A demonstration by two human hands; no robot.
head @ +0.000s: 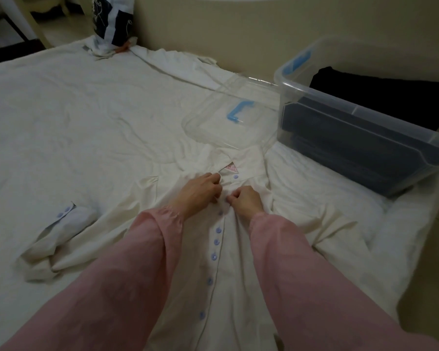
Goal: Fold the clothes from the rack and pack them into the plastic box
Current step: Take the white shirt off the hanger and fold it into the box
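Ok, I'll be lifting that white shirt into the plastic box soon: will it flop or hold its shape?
Probably floppy: the white shirt lies wrinkled on the bed sheet, one sleeve crumpled in a heap. Likely light, as thin cloth bunches where the left hand and right hand pinch it. Lifted unfolded, it would probably droop.

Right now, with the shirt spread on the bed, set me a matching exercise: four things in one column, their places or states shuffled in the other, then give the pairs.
Things:
1. shirt
2. plastic box
3. lid
4. patterned bag

States:
A. holds dark clothes
B. stands at the far edge of the bed
C. pinched near the collar by the left hand and right hand
D. lies flat on the bed, beside the box

Pairs: 1-C, 2-A, 3-D, 4-B.
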